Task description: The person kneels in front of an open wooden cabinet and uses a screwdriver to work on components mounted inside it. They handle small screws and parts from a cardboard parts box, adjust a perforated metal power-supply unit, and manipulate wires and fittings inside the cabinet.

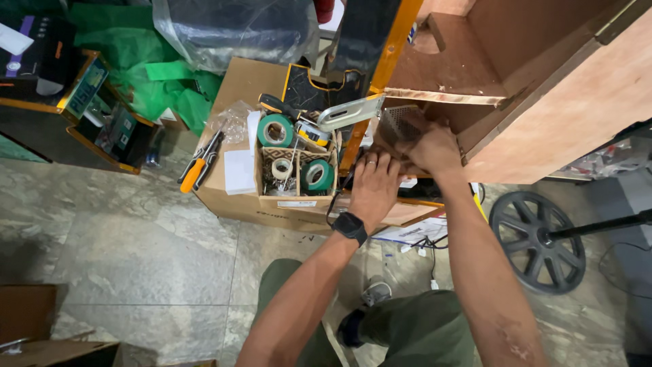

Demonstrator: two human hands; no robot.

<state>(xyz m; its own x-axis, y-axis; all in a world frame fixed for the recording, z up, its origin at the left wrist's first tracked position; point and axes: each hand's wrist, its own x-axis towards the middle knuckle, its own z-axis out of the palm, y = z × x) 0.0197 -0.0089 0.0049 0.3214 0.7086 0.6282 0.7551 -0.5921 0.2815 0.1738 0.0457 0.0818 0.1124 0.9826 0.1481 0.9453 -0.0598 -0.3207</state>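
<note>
A wooden cabinet (543, 95) fills the upper right. Under its lower edge sits a perforated metal unit (401, 122), grey and boxy, above the floor. The right hand (431, 146) grips its side, fingers curled around it. The left hand (373, 187) presses flat, fingers spread, just below. Beside them, a cardboard box (231, 190) holds green tape (275, 130).

Grey stone-tile floor (136, 251), large cardboard box (238, 197) standing on it, black spoked wheel (536, 241) well right of the box, green sheeting (170, 88) behind the box
</note>
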